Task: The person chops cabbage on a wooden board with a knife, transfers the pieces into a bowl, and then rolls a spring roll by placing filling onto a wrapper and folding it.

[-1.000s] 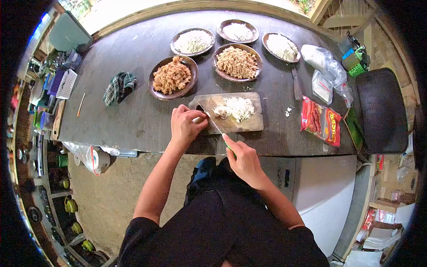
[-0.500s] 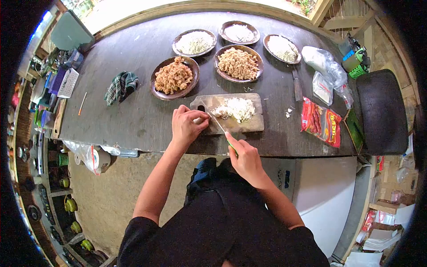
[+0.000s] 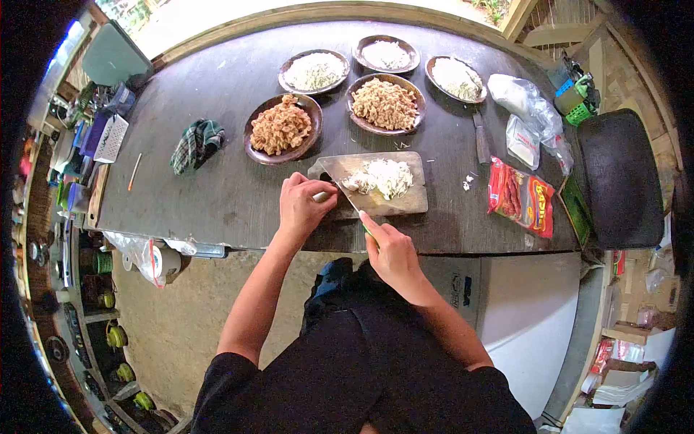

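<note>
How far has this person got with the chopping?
Done: a pile of white shreds lies on the board, and five bowls behind it are filled. In hand: the left hand pins a small white piece while the right hand holds the knife against it. Left: only that piece; no other whole ones show on the board.

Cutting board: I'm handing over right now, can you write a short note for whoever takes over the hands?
Left hand: pins a small white piece at the left end of the cutting board.
Right hand: grips the green-handled knife, blade set against that piece.
Done: a pile of white shreds lies on the board.
Left: the piece under the left hand is not yet fully sliced, as far as can be seen.
</note>
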Demonstrator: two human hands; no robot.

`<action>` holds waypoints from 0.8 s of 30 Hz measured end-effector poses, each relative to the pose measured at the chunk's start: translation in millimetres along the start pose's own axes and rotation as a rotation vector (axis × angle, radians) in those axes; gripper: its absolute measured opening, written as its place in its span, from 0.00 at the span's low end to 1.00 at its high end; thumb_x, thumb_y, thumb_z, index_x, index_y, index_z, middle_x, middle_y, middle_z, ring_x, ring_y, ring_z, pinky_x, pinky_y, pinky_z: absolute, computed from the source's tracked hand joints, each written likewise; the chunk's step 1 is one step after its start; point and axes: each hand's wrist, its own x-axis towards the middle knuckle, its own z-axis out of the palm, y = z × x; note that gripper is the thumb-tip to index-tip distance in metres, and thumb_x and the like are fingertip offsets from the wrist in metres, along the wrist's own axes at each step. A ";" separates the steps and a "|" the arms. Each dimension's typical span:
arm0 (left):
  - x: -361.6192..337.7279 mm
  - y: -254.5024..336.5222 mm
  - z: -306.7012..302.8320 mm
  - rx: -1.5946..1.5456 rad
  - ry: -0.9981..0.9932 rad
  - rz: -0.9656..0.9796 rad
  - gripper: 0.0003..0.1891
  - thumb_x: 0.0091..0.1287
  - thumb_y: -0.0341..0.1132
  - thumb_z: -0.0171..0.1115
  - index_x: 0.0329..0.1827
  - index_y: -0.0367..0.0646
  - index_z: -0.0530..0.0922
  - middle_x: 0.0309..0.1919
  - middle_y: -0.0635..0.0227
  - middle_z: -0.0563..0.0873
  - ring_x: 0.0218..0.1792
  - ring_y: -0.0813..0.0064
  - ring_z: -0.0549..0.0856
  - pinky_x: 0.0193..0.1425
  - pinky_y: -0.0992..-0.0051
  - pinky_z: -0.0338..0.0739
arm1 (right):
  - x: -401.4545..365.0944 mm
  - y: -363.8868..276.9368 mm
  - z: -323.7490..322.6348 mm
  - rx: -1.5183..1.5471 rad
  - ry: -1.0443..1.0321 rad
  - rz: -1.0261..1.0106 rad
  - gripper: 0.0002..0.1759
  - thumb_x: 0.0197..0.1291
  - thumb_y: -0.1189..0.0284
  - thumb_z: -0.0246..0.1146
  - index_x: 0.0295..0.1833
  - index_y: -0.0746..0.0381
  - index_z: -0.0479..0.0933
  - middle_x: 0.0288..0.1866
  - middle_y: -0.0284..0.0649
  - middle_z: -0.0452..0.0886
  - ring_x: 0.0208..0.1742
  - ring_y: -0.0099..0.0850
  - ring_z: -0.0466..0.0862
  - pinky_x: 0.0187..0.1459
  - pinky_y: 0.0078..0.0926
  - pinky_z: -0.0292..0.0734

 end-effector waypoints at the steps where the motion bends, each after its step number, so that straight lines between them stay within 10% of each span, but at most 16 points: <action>1: -0.7 0.6 0.9 -0.017 0.013 0.012 0.07 0.54 0.37 0.79 0.35 0.53 0.93 0.37 0.79 0.94 0.38 0.71 0.79 0.51 0.70 0.72 | -1.8 1.0 -0.1 0.008 0.012 0.001 0.29 0.68 0.75 0.64 0.75 0.57 0.75 0.30 0.46 0.78 0.28 0.50 0.83 0.31 0.49 0.81; 24: 6.9 11.9 9.7 0.044 0.014 0.123 0.07 0.51 0.37 0.79 0.33 0.52 0.91 0.35 0.80 0.93 0.38 0.70 0.79 0.51 0.68 0.72 | -23.4 -0.9 -17.9 -0.016 0.003 0.032 0.30 0.69 0.74 0.64 0.76 0.55 0.73 0.31 0.46 0.78 0.27 0.49 0.83 0.30 0.48 0.81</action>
